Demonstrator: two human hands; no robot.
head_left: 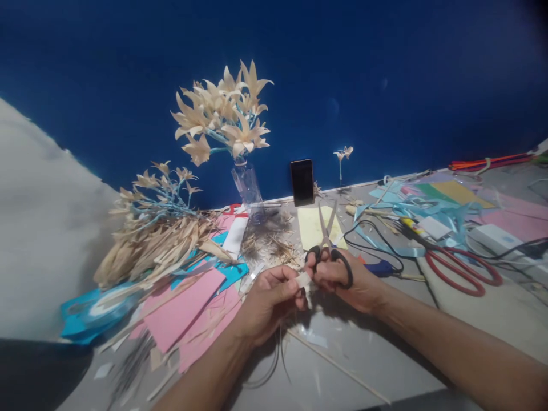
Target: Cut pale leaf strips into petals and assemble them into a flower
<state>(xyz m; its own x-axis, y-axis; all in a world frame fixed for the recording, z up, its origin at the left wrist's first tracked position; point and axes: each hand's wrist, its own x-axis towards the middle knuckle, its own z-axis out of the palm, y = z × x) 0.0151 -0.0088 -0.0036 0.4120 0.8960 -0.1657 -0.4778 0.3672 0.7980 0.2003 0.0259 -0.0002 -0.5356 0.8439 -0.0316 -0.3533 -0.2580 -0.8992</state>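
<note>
Forearms [449, 342] extend over the near edge of the worktop [363, 351]. Close together, the left hand [272, 297] pinches a pale strip [303, 279] and the right hand [342, 278], its fingertips at the strip's other end, grips scissors [326, 244], blades apart and pointing toward the far edge, where a phone [302, 182] and a bottle [247, 184] of flowers [242, 134] stand.

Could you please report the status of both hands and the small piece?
Left hand pinching small pale piece. Right hand holding black-handled scissors, blades apart, pointing away from piece. Thin stick lying close by; nothing seen blocking the hands.
</note>
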